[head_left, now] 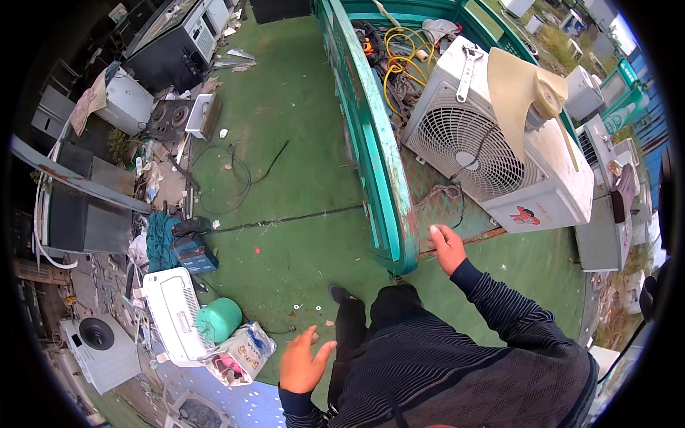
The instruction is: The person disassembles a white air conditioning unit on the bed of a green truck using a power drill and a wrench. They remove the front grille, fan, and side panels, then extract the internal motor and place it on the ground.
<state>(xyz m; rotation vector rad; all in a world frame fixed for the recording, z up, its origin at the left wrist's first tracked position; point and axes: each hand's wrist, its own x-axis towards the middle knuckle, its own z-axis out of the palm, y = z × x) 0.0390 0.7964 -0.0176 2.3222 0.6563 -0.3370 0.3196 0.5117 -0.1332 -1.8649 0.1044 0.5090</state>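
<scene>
My right hand (447, 250) is held just off the open end of a green truck bed (385, 207), fingers loosely bent and holding nothing. Lower down, my left hand (305, 362) hangs beside my leg, its thumb apart from the fingers and nothing in it. A white air conditioner outdoor unit (524, 203) with a round fan grille stands on the truck bed. On its upper face lie an adjustable wrench (469, 73) and a large beige fan blade (514, 93).
Behind the unit, a yellow hose (399, 64) lies coiled among tools. The green floor (285, 242) carries a black cable (265, 175) and small washers. At left are a white plastic cover (171, 314), a green round container (219, 319), a printed bag (242, 353) and old appliances.
</scene>
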